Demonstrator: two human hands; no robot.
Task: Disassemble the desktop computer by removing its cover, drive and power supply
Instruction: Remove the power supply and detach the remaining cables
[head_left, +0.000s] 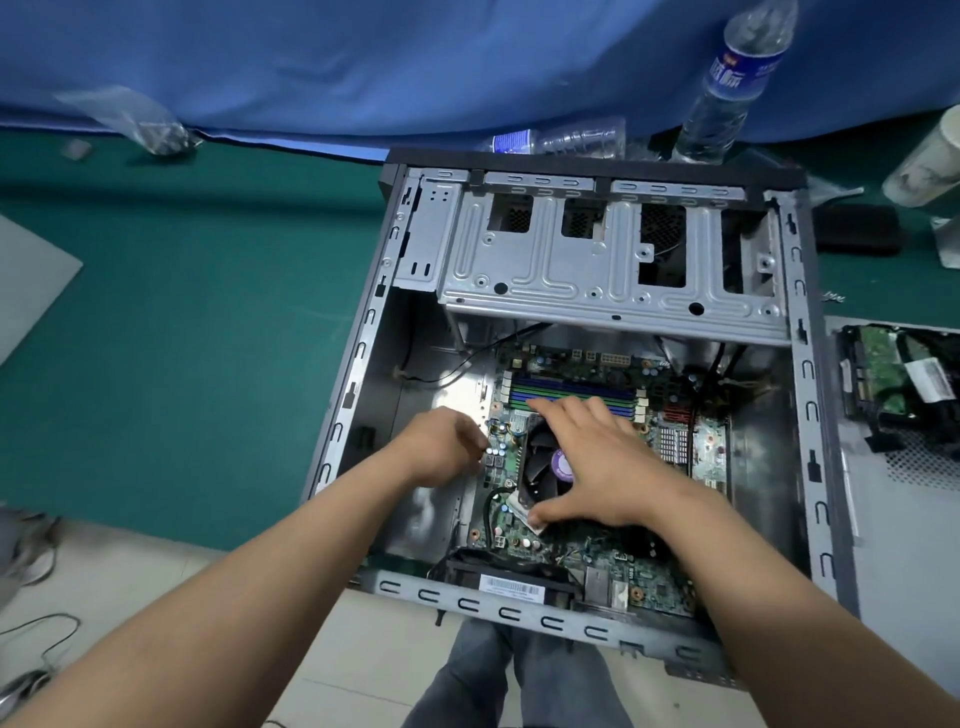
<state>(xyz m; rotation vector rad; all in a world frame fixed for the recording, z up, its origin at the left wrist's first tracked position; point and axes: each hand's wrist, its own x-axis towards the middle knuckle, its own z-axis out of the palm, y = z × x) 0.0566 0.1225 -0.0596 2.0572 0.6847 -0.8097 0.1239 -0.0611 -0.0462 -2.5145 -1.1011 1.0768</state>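
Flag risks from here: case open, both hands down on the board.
1. Right hand is spread over the CPU fan; pulling could strain its cable or the motherboard.
2. Left hand works by small components at the board edge; a slip may bend them.
3. The case overhangs the table edge and might tip toward the person's lap.

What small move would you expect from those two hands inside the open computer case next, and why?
Probably a gentle lift or wiggle of the CPU cooler fan. The right hand lies spread over it, thumb at its near edge, while the left hand touches the motherboard beside it. The drive already lies outside the case.
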